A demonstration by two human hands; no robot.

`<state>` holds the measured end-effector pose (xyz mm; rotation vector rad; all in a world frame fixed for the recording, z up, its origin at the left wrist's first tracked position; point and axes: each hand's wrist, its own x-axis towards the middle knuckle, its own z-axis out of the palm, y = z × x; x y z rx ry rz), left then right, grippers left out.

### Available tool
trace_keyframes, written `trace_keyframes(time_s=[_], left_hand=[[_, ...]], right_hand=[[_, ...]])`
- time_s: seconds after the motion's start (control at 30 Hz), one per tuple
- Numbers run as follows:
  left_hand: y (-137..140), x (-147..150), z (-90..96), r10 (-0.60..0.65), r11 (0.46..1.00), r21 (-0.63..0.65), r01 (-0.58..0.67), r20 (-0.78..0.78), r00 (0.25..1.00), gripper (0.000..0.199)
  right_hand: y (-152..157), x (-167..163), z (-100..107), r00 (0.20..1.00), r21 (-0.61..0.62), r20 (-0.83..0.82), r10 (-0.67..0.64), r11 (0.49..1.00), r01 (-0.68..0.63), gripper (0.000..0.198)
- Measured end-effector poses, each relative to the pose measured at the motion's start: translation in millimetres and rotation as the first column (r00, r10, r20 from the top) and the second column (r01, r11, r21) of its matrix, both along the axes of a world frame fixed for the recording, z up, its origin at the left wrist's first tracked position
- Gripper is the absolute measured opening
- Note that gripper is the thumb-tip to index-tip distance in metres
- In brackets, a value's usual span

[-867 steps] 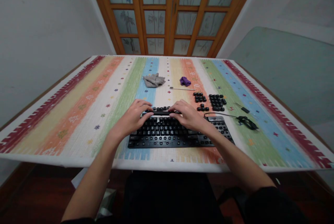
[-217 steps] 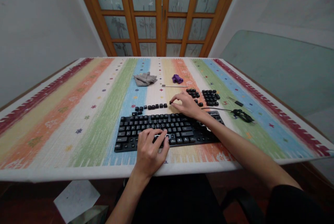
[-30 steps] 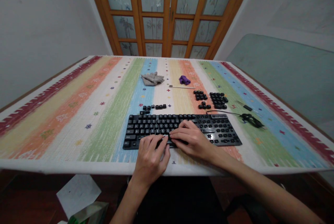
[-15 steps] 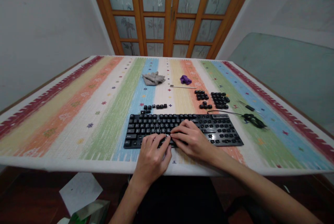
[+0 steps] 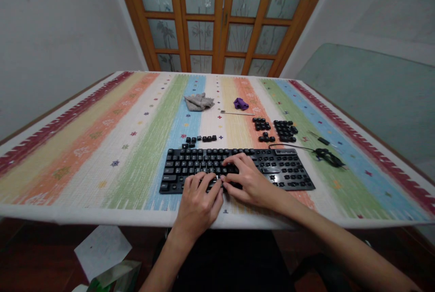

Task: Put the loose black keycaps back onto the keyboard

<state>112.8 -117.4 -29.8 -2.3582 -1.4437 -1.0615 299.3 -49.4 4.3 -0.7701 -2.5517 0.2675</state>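
Observation:
A black keyboard (image 5: 288, 178) lies across the front of the table, its right part stripped of keycaps and its left part mostly covered by them. Over its lower middle, my left hand (image 5: 200, 203) is bent with index finger and thumb close together at the bottom row. From the right, my right hand (image 5: 249, 181) meets it there. Its index finger and thumb are drawn together by the left fingertips, while another finger reaches over the keys. Whatever small thing lies between the fingertips is hidden.
Behind the keyboard lie loose keycaps (image 5: 209, 138), and more keycap groups (image 5: 284, 129) at the right. Farther back are a grey cloth (image 5: 199, 102), a purple cloth (image 5: 241, 104) and a thin rod (image 5: 238, 113). A coiled cable (image 5: 329, 158) and a small black-handled tool (image 5: 322, 140) lie at right.
One finger of my right hand has spread forward over the keys, away from its index finger and thumb. My left hand stays at nearly the same place.

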Motion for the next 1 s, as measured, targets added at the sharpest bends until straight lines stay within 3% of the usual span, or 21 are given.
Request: trace_keyframes(time_s=[0.2,0.37,0.6,0.83,1.0], left_hand=[[-0.6,0.8,-1.9,0.003,1.0,0.006,-0.003,0.042,0.999,0.017],[-3.3,-1.7,-2.9,0.015,0.995,0.096,-0.025,0.103,0.995,0.021],[-3.9,-4.7,-0.5,0.005,0.993,0.118,-0.022,0.144,0.99,0.025],[-2.4,-13.5,2.2,0.073,0.988,0.125,-0.091,0.144,0.987,0.02],[-3.4,-21.9,1.0,0.076,0.991,0.097,-0.091,0.152,0.985,0.02]], right_hand=[[13.5,-5.8,5.7,0.998,0.023,-0.024,0.056,0.998,-0.055,0.015],[66.8,-15.1,12.8,0.988,-0.015,-0.147,-0.048,0.999,0.047,0.01],[125.9,-31.8,-7.8,0.988,-0.085,-0.014,-0.151,0.985,0.15,0.012],[131.6,-32.5,-10.1,0.988,-0.082,-0.021,-0.15,0.986,0.148,0.009],[101.0,-19.9,9.4,0.982,-0.032,-0.151,-0.113,0.994,0.109,0.007]])
